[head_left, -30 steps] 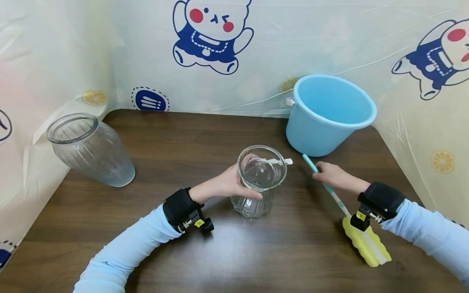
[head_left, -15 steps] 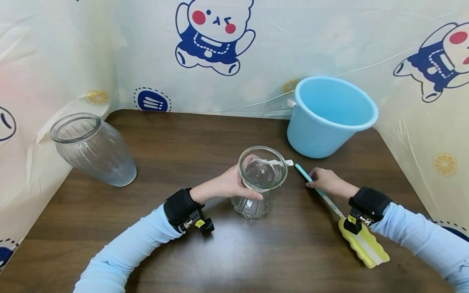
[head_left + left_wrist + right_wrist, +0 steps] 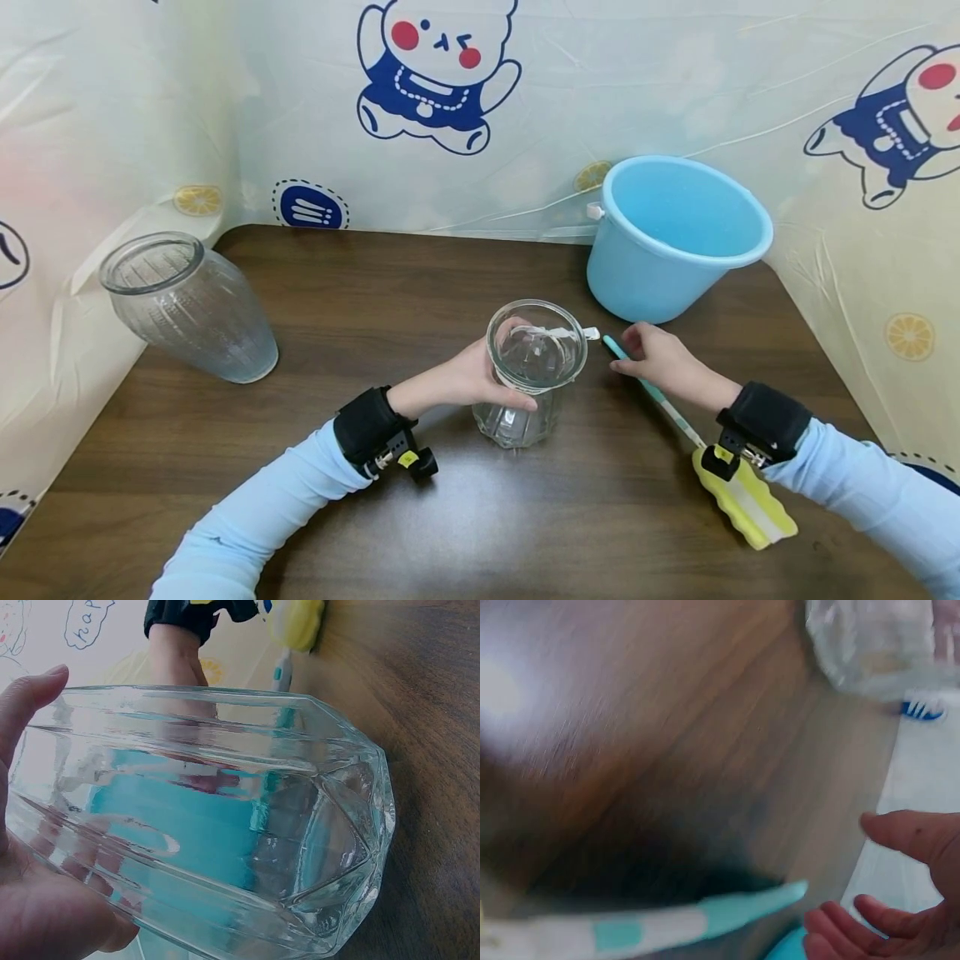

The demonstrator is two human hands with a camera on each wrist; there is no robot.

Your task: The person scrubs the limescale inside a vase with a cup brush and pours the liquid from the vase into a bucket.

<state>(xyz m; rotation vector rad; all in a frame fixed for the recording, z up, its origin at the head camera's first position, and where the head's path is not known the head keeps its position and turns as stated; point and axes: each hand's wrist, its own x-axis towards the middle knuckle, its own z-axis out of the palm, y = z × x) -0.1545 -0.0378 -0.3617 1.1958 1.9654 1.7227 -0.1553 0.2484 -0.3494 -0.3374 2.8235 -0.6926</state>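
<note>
My left hand (image 3: 483,377) holds a clear glass vase (image 3: 519,425) round its neck and side, the vase standing upright. A white string with a small tag (image 3: 592,333) goes round the vase's neck. Through the glass in the left wrist view, the fingers (image 3: 105,862) wrap the far side. Just above the handle of a sponge brush (image 3: 667,404), my right hand (image 3: 663,360) has thumb and fingers spread apart. In the right wrist view nothing lies between them. The brush's yellow sponge head (image 3: 746,504) points towards me, and its handle tip lies near the vase.
A light blue bucket (image 3: 652,279) stands at the back right. At the left, a ribbed glass vase (image 3: 202,317) stands near the table's edge. Patterned sheets (image 3: 300,108) hang behind and along both sides of the brown table (image 3: 360,292).
My right hand has moved left with the brush, set it down on the table and let go, then lifted slightly off the handle. The left hand and vase have stayed put.
</note>
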